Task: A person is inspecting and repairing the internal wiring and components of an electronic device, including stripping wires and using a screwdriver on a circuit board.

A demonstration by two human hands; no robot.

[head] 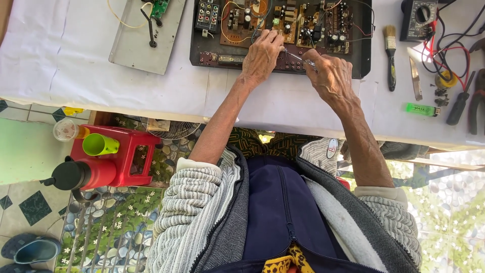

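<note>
Clothing: ribbed grey knit sleeves pushed up past the elbows, a dark blue zipped front between them.
Stool: a red plastic stool (121,159) on the pebble-patterned floor at the near left, with a lime-green cup (99,145) lying on it and a black-capped flask (70,176) against it.
Table: a white cloth-covered table (65,60), creased and matte.
Right hand: the right hand (331,77) is pinched on a slim metal-shafted tool (298,56), its tip aimed left at the chassis' front edge.
Left hand: the left hand (261,54) rests palm-down on the chassis, fingers curled at the tool's tip; whether it grips anything I cannot tell.
Chassis: a black metal chassis (280,30) holding brown circuit boards crowded with capacitors and coloured wires.
Lighter: a green rectangular lighter (422,109) with a small label, lying right of the hands.
Tools: a wooden-handled paintbrush (390,53), a black multimeter (419,19) with red and black leads, and dark pliers at the far right.
Plate: a grey metal plate (144,38) at far left carrying a small green board.
</note>
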